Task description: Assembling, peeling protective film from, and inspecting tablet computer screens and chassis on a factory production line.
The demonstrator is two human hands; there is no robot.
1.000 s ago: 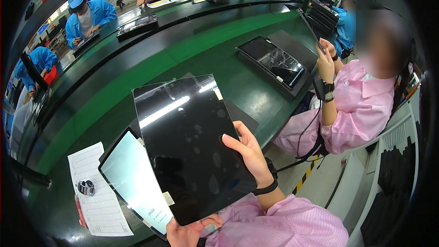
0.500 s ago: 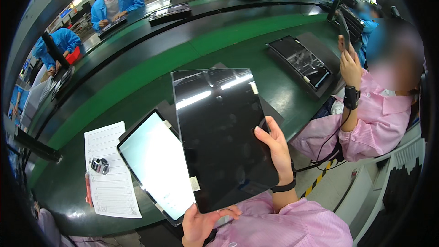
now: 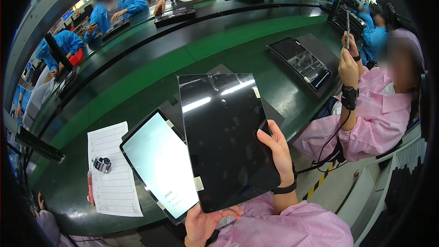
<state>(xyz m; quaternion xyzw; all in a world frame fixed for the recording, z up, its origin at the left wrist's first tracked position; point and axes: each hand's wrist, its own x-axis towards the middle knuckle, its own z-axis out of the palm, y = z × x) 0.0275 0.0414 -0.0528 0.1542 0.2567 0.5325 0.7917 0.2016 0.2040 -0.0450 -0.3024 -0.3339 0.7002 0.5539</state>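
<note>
I hold up a dark-screened tablet (image 3: 228,146), tilted, with pale tape tabs on its side edges and light reflected across its top. My right hand (image 3: 278,153) is closed round its right edge, thumb on the front. At the bottom left corner my left hand (image 3: 201,225) grips it, thumb by the side and fingers along the lower edge. Partly behind it, a second tablet (image 3: 157,158) lies on the bench with a bright white screen, also tabbed with tape. What lies under the held tablet is hidden.
Left of the lit tablet, a printed sheet (image 3: 116,187) bears a small roll of tape (image 3: 102,165) and a red pen (image 3: 90,187). Another dark tablet (image 3: 302,61) lies on the green bench (image 3: 151,82). A co-worker (image 3: 379,105) sits at the right; others work across the bench.
The held tablet has shifted slightly right in the picture, both hands keeping their grip. Faint writing now shows on the lit screen. The co-worker at right now has both hands at the held device.
</note>
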